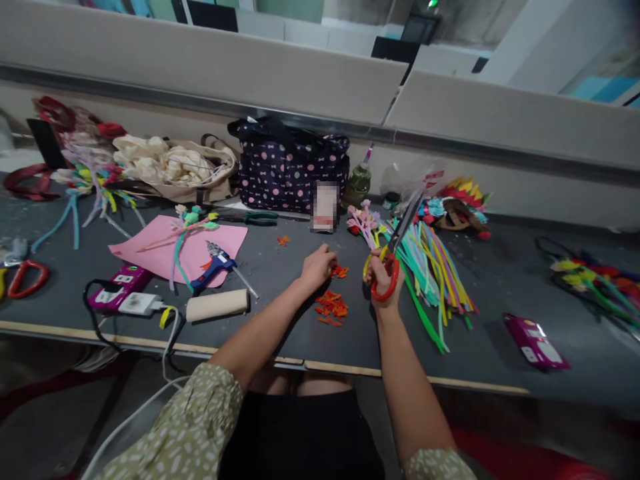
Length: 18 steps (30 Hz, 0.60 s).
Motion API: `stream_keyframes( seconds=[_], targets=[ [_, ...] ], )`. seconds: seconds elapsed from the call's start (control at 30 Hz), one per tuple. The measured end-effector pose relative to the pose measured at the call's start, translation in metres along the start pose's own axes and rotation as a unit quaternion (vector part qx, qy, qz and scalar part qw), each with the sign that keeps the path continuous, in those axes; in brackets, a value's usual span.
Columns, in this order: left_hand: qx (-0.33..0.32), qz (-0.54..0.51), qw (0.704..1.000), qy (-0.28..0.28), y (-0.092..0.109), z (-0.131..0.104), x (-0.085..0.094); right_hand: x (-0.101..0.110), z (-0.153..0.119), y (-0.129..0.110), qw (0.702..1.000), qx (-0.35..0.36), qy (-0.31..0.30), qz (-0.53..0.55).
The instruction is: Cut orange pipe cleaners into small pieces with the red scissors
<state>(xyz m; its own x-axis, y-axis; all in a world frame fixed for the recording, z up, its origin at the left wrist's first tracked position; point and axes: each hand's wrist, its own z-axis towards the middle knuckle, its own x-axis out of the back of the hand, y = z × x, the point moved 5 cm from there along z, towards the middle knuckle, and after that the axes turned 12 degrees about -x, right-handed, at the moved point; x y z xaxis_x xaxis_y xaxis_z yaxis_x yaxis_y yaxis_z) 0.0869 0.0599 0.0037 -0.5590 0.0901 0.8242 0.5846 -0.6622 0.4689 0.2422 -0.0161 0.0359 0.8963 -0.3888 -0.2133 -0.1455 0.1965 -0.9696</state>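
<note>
My right hand grips a pair of scissors by the red and yellow handles, blades pointing up and away from me. To its left, my left hand is closed, with fingertips pinched together beside a small heap of orange clippings; what they hold, if anything, is hidden. Nearer to me lies a larger pile of orange pieces, between my forearms. A few more orange bits are scattered farther back on the dark table.
Bundled fuzzy craft stems lie right of the scissors. A glue gun, cardboard tube, pink sheet and power strip are on the left. A patterned bag and green bottle stand at the back.
</note>
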Motion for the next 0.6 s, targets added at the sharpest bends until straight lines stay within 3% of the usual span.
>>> stream_keyframes(
  seconds=[0.23,0.4,0.6],
  targets=[
    [-0.009,-0.021,1.000,0.013,-0.001,0.000,-0.001,0.002,-0.001,0.000,0.999,-0.005,0.022,-0.031],
    [0.016,-0.052,0.997,0.048,-0.002,-0.003,0.007,0.005,0.005,0.004,0.999,-0.023,0.036,0.000],
    [0.040,-0.101,0.992,0.063,-0.026,-0.007,0.022,0.009,0.008,0.008,0.998,-0.026,0.047,0.018]
  ],
)
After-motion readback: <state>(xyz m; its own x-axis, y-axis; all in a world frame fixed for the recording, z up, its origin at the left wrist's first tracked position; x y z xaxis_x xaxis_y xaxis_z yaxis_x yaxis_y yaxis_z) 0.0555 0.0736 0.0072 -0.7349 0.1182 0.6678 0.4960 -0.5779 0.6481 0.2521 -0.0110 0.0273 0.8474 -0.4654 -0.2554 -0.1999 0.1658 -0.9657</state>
